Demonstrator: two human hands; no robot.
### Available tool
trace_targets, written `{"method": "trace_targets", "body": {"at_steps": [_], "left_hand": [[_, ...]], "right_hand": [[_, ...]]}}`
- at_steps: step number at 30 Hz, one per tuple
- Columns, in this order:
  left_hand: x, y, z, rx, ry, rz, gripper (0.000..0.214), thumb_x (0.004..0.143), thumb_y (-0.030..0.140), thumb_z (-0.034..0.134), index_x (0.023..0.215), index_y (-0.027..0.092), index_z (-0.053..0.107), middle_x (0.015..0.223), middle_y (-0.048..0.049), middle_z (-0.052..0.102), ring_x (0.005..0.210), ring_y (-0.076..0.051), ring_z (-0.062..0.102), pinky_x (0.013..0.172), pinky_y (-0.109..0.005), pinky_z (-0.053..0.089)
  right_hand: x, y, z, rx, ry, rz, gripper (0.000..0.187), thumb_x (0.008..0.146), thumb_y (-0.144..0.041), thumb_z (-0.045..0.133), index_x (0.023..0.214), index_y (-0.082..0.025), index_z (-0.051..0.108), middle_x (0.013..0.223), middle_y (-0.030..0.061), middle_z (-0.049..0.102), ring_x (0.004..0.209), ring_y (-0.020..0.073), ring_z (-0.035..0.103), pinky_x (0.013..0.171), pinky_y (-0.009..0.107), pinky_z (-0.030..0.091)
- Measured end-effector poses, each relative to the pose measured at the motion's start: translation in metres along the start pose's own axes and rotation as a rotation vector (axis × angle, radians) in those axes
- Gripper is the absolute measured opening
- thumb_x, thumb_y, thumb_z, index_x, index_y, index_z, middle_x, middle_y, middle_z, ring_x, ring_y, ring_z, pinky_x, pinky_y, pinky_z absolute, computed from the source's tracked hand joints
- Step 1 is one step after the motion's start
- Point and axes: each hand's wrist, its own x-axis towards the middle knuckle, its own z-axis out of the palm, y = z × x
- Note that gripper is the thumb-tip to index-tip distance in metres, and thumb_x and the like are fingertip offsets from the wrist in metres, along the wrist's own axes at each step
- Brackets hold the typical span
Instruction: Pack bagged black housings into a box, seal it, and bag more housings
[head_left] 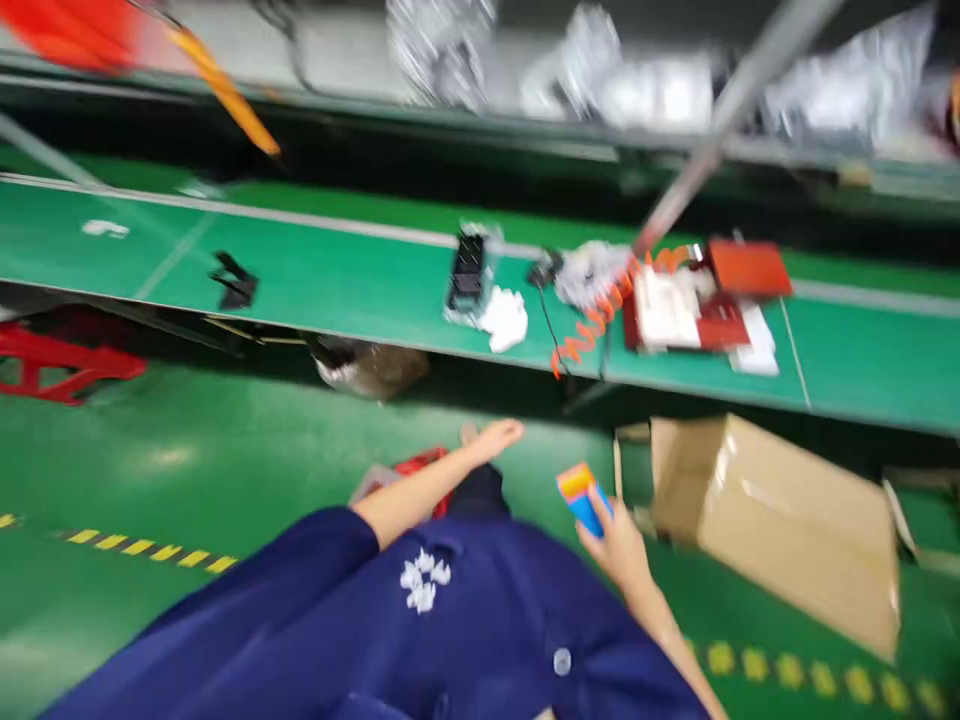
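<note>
In the head view, my right hand [619,545] is closed around a small blue-and-orange block-shaped object [587,508], held low in front of the bench; blur hides what kind of thing it is. My left hand [499,438] hangs over the floor, apart from the bench edge, with no object visible at it. Its fingers are too smeared to show whether they are open or closed. Beyond both hands, a black part in clear plastic [469,270] lies on the green bench [337,270], beside a crumpled white item [505,318].
An orange coiled hose [592,325] droops over the bench edge near a red fixture [750,270]. A large cardboard box [802,530] stands at the right. Under the bench sits a plastic-covered bundle [379,370]. A red stool [67,360] is at the left.
</note>
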Motion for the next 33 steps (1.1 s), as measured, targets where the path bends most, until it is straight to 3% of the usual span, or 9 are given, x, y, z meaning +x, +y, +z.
{"method": "trace_targets", "body": {"at_steps": [2, 5, 8, 12, 15, 18, 26, 29, 33], "left_hand": [[-0.022, -0.008, 0.087, -0.027, -0.283, 0.012, 0.020, 0.098, 0.030, 0.060, 0.102, 0.013, 0.069, 0.103, -0.0064, 0.073, 0.091, -0.016, 0.069, 0.081, -0.030, 0.056], [-0.060, -0.019, 0.188, -0.038, -0.590, 0.027, 0.018, 0.095, 0.025, 0.063, 0.100, 0.010, 0.074, 0.096, -0.0101, 0.076, 0.088, -0.015, 0.069, 0.077, -0.023, 0.051], [-0.093, -0.022, 0.253, -0.014, -0.757, 0.060, 0.011, 0.083, 0.020, 0.076, 0.082, 0.009, 0.076, 0.077, -0.0070, 0.074, 0.070, -0.013, 0.064, 0.068, -0.022, 0.047], [-0.109, -0.031, 0.315, 0.012, -0.783, 0.055, 0.017, 0.073, 0.017, 0.081, 0.062, 0.011, 0.070, 0.057, -0.0022, 0.065, 0.053, -0.010, 0.054, 0.057, -0.022, 0.042], [-0.096, -0.040, 0.354, 0.016, -0.736, -0.008, 0.020, 0.074, 0.018, 0.080, 0.060, 0.012, 0.068, 0.055, -0.0034, 0.064, 0.052, -0.012, 0.055, 0.057, -0.026, 0.044], [-0.057, -0.038, 0.388, 0.006, -0.654, -0.081, 0.019, 0.076, 0.016, 0.079, 0.063, 0.010, 0.068, 0.055, -0.0046, 0.063, 0.052, -0.013, 0.057, 0.059, -0.029, 0.048], [0.107, -0.001, 0.468, -0.123, -0.322, -0.276, 0.021, 0.095, 0.031, 0.063, 0.105, 0.012, 0.065, 0.096, -0.0046, 0.067, 0.078, -0.013, 0.065, 0.070, -0.029, 0.057], [0.142, -0.009, 0.507, -0.137, -0.274, -0.361, 0.024, 0.096, 0.031, 0.063, 0.111, 0.013, 0.064, 0.105, -0.0061, 0.068, 0.086, -0.015, 0.066, 0.075, -0.032, 0.059], [0.170, -0.033, 0.549, -0.125, -0.179, -0.429, 0.028, 0.096, 0.033, 0.063, 0.117, 0.014, 0.063, 0.112, -0.0075, 0.067, 0.093, -0.018, 0.067, 0.080, -0.036, 0.059]], "right_hand": [[-0.094, 0.017, -0.013, 0.021, -0.031, 0.123, 0.068, 0.089, -0.047, 0.063, 0.151, -0.027, 0.044, 0.121, 0.0128, 0.056, 0.109, 0.0256, 0.057, 0.085, 0.034, 0.055], [-0.182, 0.059, -0.030, 0.010, -0.006, 0.228, 0.071, 0.088, -0.043, 0.062, 0.153, -0.026, 0.041, 0.121, 0.0143, 0.056, 0.106, 0.0252, 0.057, 0.083, 0.032, 0.054], [-0.233, 0.110, -0.047, -0.022, 0.023, 0.288, 0.063, 0.089, -0.039, 0.062, 0.149, -0.025, 0.048, 0.121, 0.0148, 0.056, 0.104, 0.0236, 0.057, 0.084, 0.031, 0.054], [-0.270, 0.154, -0.063, -0.037, -0.052, 0.352, 0.062, 0.089, -0.038, 0.063, 0.149, -0.029, 0.049, 0.121, 0.0140, 0.056, 0.101, 0.0226, 0.059, 0.084, 0.031, 0.054], [-0.271, 0.177, -0.076, -0.026, -0.167, 0.373, 0.066, 0.091, -0.038, 0.062, 0.153, -0.034, 0.041, 0.118, 0.0117, 0.056, 0.097, 0.0209, 0.060, 0.081, 0.028, 0.053], [-0.255, 0.219, -0.101, -0.033, -0.292, 0.373, 0.074, 0.092, -0.042, 0.061, 0.158, -0.037, 0.028, 0.110, 0.0095, 0.055, 0.089, 0.0186, 0.060, 0.072, 0.023, 0.049], [-0.230, 0.436, -0.203, -0.281, -0.578, 0.329, 0.071, 0.092, -0.040, 0.062, 0.156, -0.040, 0.031, 0.105, 0.0086, 0.057, 0.083, 0.0169, 0.062, 0.063, 0.019, 0.040], [-0.204, 0.495, -0.213, -0.338, -0.656, 0.296, 0.069, 0.094, -0.042, 0.057, 0.157, -0.042, 0.027, 0.110, 0.0089, 0.057, 0.088, 0.0185, 0.063, 0.063, 0.020, 0.043], [-0.159, 0.545, -0.197, -0.369, -0.793, 0.214, 0.065, 0.098, -0.044, 0.048, 0.158, -0.044, 0.021, 0.112, 0.0090, 0.056, 0.089, 0.0208, 0.065, 0.067, 0.025, 0.049]]}}
